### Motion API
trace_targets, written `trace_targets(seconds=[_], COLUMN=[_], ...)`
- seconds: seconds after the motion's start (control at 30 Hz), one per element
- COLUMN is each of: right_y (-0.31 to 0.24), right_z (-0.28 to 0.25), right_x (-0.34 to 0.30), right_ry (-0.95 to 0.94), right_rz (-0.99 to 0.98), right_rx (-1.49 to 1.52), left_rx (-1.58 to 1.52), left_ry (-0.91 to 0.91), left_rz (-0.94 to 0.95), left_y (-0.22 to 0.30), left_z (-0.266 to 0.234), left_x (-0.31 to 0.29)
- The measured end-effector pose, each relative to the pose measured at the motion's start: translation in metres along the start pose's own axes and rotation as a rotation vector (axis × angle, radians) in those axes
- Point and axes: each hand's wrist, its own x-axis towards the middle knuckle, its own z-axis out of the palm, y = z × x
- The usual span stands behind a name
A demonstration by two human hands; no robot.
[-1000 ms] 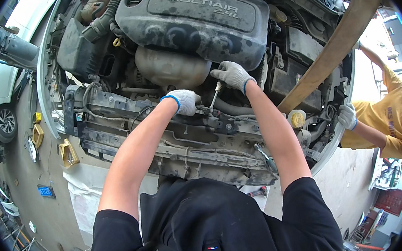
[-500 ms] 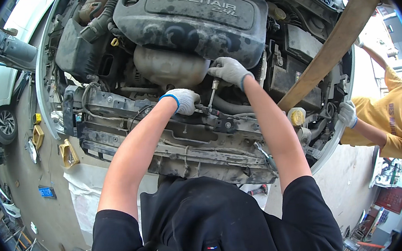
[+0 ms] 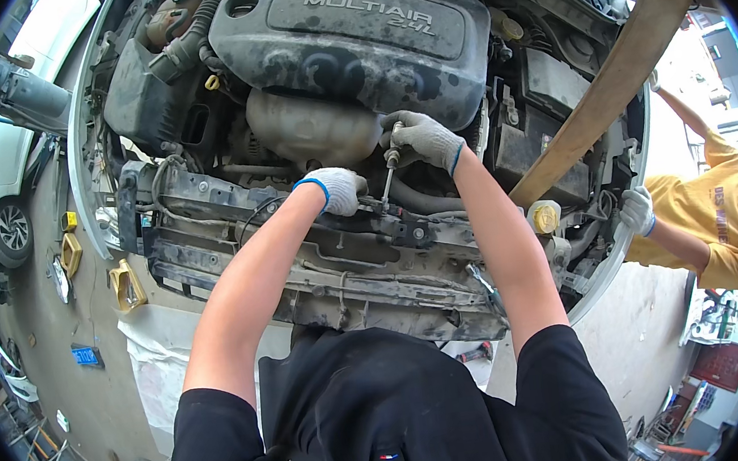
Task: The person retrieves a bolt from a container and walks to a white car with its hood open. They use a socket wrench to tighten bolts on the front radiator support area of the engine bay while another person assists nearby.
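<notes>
My right hand (image 3: 425, 139), in a pale work glove, grips the upper end of a screwdriver (image 3: 390, 167). The tool leans slightly, its metal shaft reaching down to the black front crossmember (image 3: 413, 231) of the car. Just left of the tip, my left hand (image 3: 340, 190) is closed at the crossmember, in a white glove with a blue cuff. Its fingertips face away from view, so what they hold is hidden. Beyond both hands lie a dull metal heat shield (image 3: 309, 127) and the dark engine cover (image 3: 348, 30).
A tan strip (image 3: 609, 70) slants across the right of the engine bay. Beside the right fender stands a co-worker in a yellow shirt (image 3: 692, 219), one gloved hand (image 3: 637, 209) on its edge. A ratchet-like tool (image 3: 487, 288) rests on the front structure. Yellow containers (image 3: 127, 286) stand on the floor at left.
My right hand has shifted slightly on the screwdriver, and more of the handle's top shows now. The left hand stays in nearly the same place.
</notes>
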Motion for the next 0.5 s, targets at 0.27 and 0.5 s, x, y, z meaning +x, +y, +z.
trace_targets(seconds=[0.27,0.5], right_y=[-0.002,-0.008], right_z=[-0.002,-0.001], right_x=[-0.005,-0.002], right_ry=[-0.064,0.055], right_rz=[-0.072,-0.089], right_rx=[0.16,-0.222], left_rx=[0.003,-0.133], left_ry=[-0.002,-0.015], left_rz=[-0.008,-0.014], left_y=[-0.003,-0.008], left_z=[0.001,-0.004], left_x=[-0.002,-0.011])
